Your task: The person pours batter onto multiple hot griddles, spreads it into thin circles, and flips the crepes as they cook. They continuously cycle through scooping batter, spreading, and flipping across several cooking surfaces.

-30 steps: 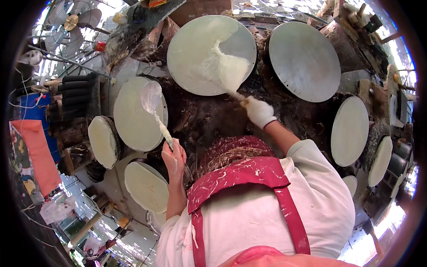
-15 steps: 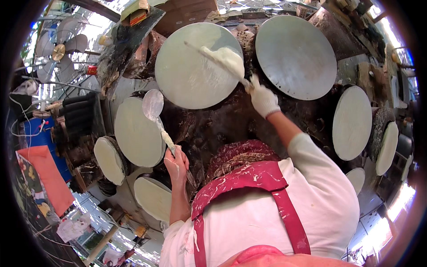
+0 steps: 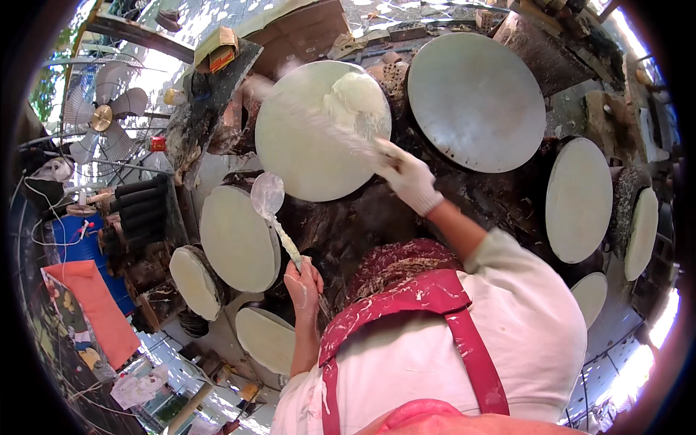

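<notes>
Right hand (image 3: 409, 177): at the near edge of a round griddle (image 3: 304, 148), its spreader (image 3: 326, 123) lying across the batter (image 3: 359, 94) on it.
Right of it: a second round griddle (image 3: 475, 101), then smaller discs (image 3: 576, 199) curving nearer.
Left hand (image 3: 304, 283): nearer and left, holding a ladle (image 3: 268, 196) above a disc (image 3: 239, 235).
Left of that: stacked tubes (image 3: 145, 206), fan (image 3: 101, 116) behind.

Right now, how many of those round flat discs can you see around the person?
9, some possibly hidden: one being spread, a grey one beside it, three at right, four at left, one half hidden.
</notes>
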Action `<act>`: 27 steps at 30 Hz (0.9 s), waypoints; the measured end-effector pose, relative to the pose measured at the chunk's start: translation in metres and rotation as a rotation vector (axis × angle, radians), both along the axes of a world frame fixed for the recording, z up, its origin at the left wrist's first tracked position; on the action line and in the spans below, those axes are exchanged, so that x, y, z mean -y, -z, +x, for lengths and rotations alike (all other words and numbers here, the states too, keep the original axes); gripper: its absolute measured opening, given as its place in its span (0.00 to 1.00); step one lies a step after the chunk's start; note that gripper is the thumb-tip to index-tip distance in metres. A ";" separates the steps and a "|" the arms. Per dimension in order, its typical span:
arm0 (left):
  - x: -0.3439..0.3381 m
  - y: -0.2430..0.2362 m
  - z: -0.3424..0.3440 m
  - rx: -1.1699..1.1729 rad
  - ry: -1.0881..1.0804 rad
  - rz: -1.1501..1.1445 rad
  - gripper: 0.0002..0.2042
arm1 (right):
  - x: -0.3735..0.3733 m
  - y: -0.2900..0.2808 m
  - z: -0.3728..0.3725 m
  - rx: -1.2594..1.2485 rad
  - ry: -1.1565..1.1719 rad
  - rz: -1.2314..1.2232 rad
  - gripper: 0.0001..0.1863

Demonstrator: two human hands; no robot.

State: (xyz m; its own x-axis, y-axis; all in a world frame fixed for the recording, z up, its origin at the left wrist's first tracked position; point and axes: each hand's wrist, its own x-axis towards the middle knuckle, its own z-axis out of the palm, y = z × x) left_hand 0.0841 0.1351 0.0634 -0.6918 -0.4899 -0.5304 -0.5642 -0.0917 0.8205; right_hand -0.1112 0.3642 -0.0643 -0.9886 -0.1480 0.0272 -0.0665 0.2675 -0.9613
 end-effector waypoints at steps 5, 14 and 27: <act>-0.007 0.003 -0.025 -0.020 0.079 -0.021 0.11 | -0.050 0.045 0.053 0.598 0.217 -0.503 0.23; 0.025 0.031 -0.198 -0.137 0.325 -0.008 0.12 | -0.076 0.009 0.018 0.750 0.028 -0.260 0.24; 0.052 0.080 -0.238 0.085 0.479 0.457 0.06 | 0.036 -0.019 0.093 0.911 0.244 -0.439 0.22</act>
